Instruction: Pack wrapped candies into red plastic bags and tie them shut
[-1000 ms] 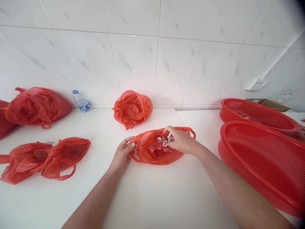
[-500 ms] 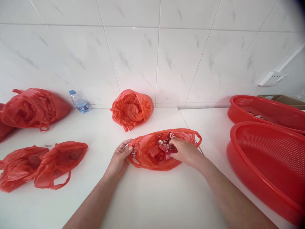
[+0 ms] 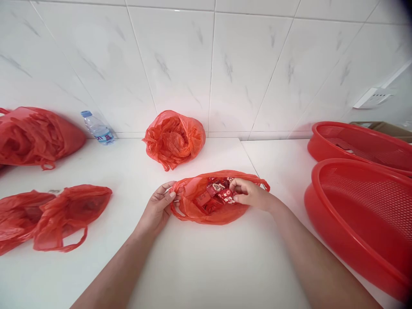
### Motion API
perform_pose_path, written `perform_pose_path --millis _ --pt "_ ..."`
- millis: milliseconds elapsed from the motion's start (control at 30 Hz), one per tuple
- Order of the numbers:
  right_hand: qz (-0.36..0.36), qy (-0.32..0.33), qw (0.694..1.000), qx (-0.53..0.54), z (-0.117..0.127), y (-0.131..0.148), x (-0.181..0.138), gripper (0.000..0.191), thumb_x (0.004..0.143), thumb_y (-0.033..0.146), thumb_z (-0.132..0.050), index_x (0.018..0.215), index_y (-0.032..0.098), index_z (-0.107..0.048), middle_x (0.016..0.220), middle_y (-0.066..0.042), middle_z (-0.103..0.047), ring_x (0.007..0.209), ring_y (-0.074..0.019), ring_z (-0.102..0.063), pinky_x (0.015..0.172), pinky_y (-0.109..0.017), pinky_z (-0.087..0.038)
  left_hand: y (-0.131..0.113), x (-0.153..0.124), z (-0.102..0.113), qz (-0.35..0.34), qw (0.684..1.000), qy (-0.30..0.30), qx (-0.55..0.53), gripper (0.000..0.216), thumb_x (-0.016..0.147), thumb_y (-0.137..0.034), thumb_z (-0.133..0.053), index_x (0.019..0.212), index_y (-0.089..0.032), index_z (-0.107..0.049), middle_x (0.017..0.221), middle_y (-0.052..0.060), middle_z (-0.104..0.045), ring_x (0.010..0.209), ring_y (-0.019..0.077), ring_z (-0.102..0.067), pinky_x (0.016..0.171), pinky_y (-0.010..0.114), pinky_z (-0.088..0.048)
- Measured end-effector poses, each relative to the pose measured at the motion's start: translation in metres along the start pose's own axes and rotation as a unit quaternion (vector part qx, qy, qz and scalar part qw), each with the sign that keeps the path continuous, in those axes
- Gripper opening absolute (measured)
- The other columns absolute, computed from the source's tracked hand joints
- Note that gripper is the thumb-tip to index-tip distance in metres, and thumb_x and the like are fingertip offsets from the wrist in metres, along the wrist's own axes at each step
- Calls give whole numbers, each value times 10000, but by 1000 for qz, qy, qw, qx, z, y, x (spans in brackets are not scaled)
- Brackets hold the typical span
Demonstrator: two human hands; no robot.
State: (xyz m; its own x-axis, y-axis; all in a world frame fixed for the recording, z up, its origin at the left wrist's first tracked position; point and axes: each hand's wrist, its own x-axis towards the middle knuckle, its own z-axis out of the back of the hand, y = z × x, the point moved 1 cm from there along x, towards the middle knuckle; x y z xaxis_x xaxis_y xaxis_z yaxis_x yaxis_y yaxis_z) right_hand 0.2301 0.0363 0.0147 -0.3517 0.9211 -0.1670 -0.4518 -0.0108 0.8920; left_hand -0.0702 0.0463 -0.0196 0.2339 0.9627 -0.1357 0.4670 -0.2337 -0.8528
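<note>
In front of me on the white counter lies an opened red plastic bag point(image 3: 193, 214), its mouth spread wide. My left hand point(image 3: 161, 201) is closed on the gathered left edge of this bag, thumb on top. Inside sit several small red packets point(image 3: 204, 198) with pale printing. My right hand point(image 3: 249, 193) reaches in over the right side, with thumb and fingertips pinching a red packet with white print point(image 3: 227, 196). Parts of the packets are hidden beneath one another and behind my fingers.
Behind the bag stands another bulging red bag point(image 3: 175, 139). To the left are a full red bag point(image 3: 64, 133), a plastic water bottle point(image 3: 98, 128) and crumpled red bags point(image 3: 74, 210). Two red perforated baskets point(image 3: 334, 240) stand at the right; a tiled wall point(image 3: 180, 64) closes the back.
My right hand has shifted slightly, and a packet with white print now shows at its fingertips. The left hand keeps its hold on the bag. The whole view has tilted down a little.
</note>
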Motion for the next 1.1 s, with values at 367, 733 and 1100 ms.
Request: perform_pose_path --millis 367,733,1100 --pt "-5 -8 997 80 -1 -6 5 372 756 422 -628 1070 232 -574 995 -25 -611 803 -162 -589 656 -263 -471 2 2 -1 -2 1000 1 0 349 754 -203 -700 1084 -210 -587 751 19 -694 638 90 -632 662 195 -515" --pt "-46 17 988 -147 3 7 -3 120 703 332 -618 736 217 -607 675 42 -543 575 -107 -458 492 -229 -285 -1 0 -3 -2 1000 5 2 368 724 -220 -729 1068 -203 -599 765 23 -700 640 108 -644 668 216 -512" --pt "-12 -143 979 -146 -4 18 8 241 817 267 -508 1014 241 -645 1015 -22 -647 911 -164 -591 751 -291 -454 -1 -2 -6 -16 1000 10 -5 369 717 -212 -735 1056 -188 -592 769 16 -684 685 108 -638 657 203 -503"
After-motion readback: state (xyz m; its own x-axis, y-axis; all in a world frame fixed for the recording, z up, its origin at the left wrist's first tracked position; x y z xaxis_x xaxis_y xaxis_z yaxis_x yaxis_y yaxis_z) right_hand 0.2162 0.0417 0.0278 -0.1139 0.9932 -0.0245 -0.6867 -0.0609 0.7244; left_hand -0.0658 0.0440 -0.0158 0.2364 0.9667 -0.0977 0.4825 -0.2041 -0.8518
